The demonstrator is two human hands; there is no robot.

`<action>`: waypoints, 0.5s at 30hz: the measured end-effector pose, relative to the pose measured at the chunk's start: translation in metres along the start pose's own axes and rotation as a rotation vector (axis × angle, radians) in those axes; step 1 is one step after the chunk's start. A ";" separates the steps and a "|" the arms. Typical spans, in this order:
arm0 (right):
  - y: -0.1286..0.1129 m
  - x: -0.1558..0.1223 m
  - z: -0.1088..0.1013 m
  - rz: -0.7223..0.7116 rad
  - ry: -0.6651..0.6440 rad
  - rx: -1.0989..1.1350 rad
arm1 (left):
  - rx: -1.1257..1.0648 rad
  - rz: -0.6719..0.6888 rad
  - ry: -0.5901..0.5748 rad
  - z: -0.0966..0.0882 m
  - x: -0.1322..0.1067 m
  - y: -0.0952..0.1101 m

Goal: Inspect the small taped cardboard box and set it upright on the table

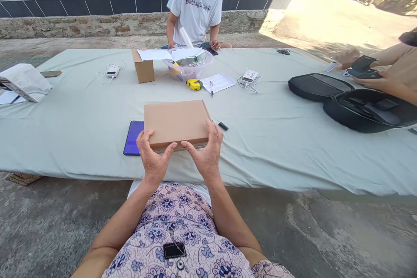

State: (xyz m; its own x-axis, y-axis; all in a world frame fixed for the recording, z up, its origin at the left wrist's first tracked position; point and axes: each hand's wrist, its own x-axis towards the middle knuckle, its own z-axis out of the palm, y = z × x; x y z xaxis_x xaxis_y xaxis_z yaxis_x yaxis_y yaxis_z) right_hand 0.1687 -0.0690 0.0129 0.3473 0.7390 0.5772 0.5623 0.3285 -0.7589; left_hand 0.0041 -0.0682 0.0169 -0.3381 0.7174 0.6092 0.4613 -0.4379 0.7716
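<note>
A flat brown cardboard box (177, 120) sits in front of me near the table's edge, its lid closed. My left hand (154, 156) grips its near left corner, thumb along the front face and fingers at the side. On the near right corner my right hand (206, 150) holds it the same way, the two thumbs almost meeting at the front. A phone with a purple screen (133, 138) lies partly behind the box and my left hand. Just right of the box is a small black object (223, 126).
On the cloth-covered table (260, 152) are a plastic basket (189, 71), a yellow tape measure (194, 84), a paper with a pen (220, 82), a small carton (143, 69) and an open black case (365, 108). One person sits opposite; another, at right, holds a dark device (363, 67).
</note>
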 end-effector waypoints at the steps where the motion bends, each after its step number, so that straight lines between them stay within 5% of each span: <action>1: -0.001 0.000 0.001 0.010 -0.004 0.009 | 0.010 0.016 0.020 0.000 0.000 0.000; 15: -0.002 0.004 -0.009 0.048 0.004 0.124 | 0.009 0.053 0.098 -0.004 0.003 0.001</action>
State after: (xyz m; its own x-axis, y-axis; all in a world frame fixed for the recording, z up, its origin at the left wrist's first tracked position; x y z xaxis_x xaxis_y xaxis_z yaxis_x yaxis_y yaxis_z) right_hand 0.1758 -0.0721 0.0189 0.3745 0.7534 0.5405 0.4478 0.3635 -0.8169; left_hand 0.0005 -0.0684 0.0207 -0.3911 0.6366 0.6647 0.4879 -0.4689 0.7362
